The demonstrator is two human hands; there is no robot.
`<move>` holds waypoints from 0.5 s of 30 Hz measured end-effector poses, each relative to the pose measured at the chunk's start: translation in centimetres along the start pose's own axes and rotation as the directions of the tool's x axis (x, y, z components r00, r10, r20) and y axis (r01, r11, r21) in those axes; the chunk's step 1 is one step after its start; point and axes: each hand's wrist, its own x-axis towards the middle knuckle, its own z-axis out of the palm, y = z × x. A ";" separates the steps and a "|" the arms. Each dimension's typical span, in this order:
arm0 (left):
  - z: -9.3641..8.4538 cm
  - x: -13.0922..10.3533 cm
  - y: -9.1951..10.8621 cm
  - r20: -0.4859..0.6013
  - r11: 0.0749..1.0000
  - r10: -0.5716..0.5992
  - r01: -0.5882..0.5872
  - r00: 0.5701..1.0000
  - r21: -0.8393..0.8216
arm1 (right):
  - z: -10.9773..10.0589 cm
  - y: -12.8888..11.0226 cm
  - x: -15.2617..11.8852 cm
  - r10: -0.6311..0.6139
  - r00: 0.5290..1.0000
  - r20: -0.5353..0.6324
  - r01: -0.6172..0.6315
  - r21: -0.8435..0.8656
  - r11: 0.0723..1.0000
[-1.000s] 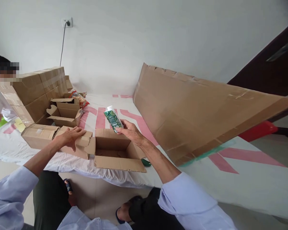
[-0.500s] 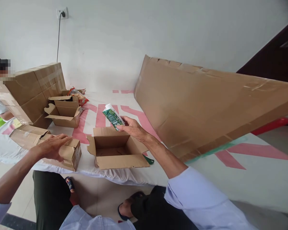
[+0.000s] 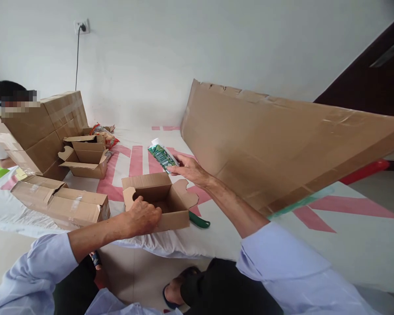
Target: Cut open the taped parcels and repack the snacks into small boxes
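In my right hand (image 3: pixel 192 169) is a green drink carton (image 3: pixel 163 157) with a white cap, tilted, above the back edge of an open cardboard box (image 3: pixel 172 221). The thumb and fingers grip the carton's lower end. My left hand (image 3: pixel 142 217) is closed over the front left wall of that box, its fingertips hidden inside. The box's flaps stand spread, and the part of its floor I can see is bare cardboard. A dark green strap-like thing (image 3: pixel 199 220) lies against the box's right side.
Closed taped boxes (image 3: pixel 75 205) lie at the left front of the covered table (image 3: pixel 223 238). Behind them are another open box (image 3: pixel 85 169), a red-and-clear packet (image 3: pixel 107 136) and stacked cartons (image 3: pixel 46 135). A person sits beyond the stack. A large cardboard sheet (image 3: pixel 276 144) leans at right.
My left hand has moved right, from the closed box to the open box's front wall. The open box has turned and shifted slightly left. My right hand still holds the carton, slightly further right.
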 end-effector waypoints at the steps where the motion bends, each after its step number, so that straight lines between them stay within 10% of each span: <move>1: 0.5 0.2 -0.3 0.016 1.000 0.018 -0.018 1.000 0.002 | -0.5 0.2 0.3 0.010 1.000 -0.009 -0.009 0.022 1.000; 6: -0.7 -1.0 -3.5 -0.034 0.999 0.001 0.000 0.999 0.038 | -2.9 1.3 1.4 0.032 0.997 -0.077 -0.025 0.089 0.996; 15: -11.1 -10.5 -12.4 -0.177 0.968 -0.171 0.198 0.969 0.153 | -3.4 1.1 2.5 0.110 0.993 -0.050 -0.108 0.056 0.993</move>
